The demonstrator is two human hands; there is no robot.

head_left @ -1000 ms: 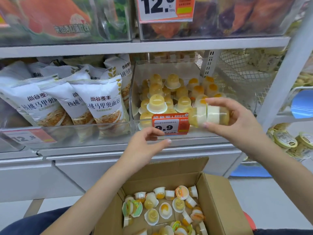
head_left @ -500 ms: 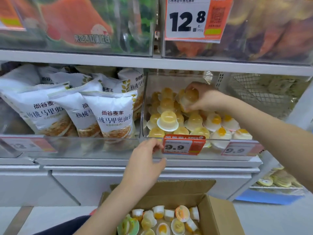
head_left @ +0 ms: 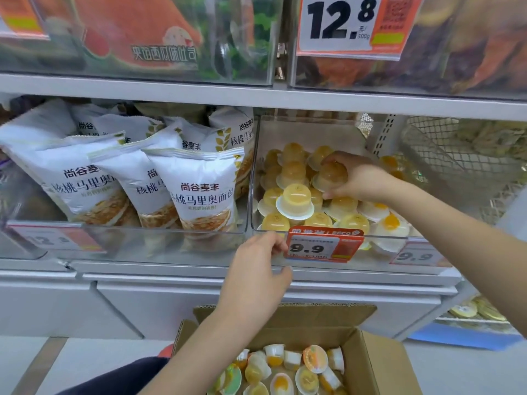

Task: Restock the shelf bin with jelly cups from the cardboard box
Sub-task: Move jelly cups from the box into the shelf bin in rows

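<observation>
Right hand: fingers curled over jelly cup, seating it atop bin pile. Left hand: fingers pinching bin's front lip, apparently steadying it.

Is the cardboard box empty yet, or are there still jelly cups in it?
Not empty. The cardboard box, flaps open, holds loose jelly cups lying tipped at various angles across its bottom.

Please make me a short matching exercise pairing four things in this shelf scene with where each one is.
Things:
1. right hand
2. left hand
3. brown cardboard box
4. white bread bags

Places:
A. below the shelf
B. in the bin left of the jelly cups
C. inside the clear plastic bin, holding a yellow jelly cup
D. at the bin's front edge

Pairs: 1-C, 2-D, 3-A, 4-B
</observation>
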